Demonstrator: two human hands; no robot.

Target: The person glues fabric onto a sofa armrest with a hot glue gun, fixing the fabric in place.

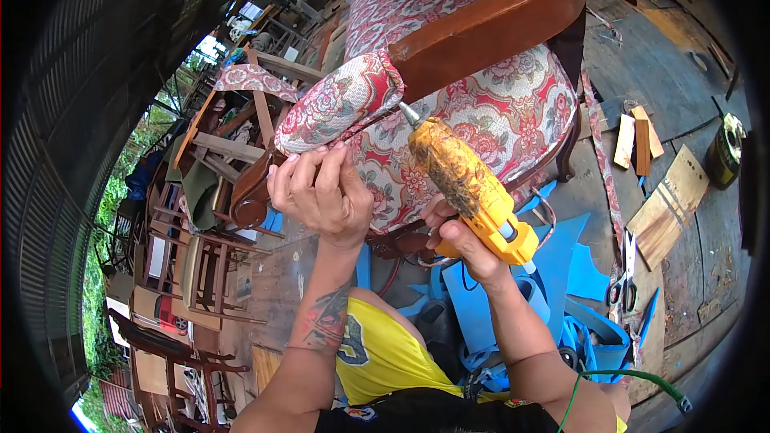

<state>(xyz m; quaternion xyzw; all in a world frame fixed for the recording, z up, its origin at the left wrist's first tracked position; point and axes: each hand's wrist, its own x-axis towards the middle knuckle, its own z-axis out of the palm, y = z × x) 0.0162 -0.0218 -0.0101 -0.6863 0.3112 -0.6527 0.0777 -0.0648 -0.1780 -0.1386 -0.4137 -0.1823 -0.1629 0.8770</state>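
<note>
A yellow, stained glue gun (465, 184) is in my right hand (465, 244), its metal nozzle at the edge of the floral armrest pad (341, 104). The fingertips of my left hand (325, 192) press the lower edge of that pad, fingers bent together; whether they pinch the fabric is hard to see. The pad sits on the sofa's arm, next to its brown wooden armrest (489, 24). Below the armrest is the sofa's red floral side (489, 120). A white glue stick end pokes out of the gun's back.
Scissors (623, 281) lie on the floor at the right, near wood offcuts (670, 208) and a can (724, 151). Blue sheet scraps (553, 265) lie beneath my right arm. Wooden chair frames (200, 273) are stacked at the left. A green cord (642, 375) runs at lower right.
</note>
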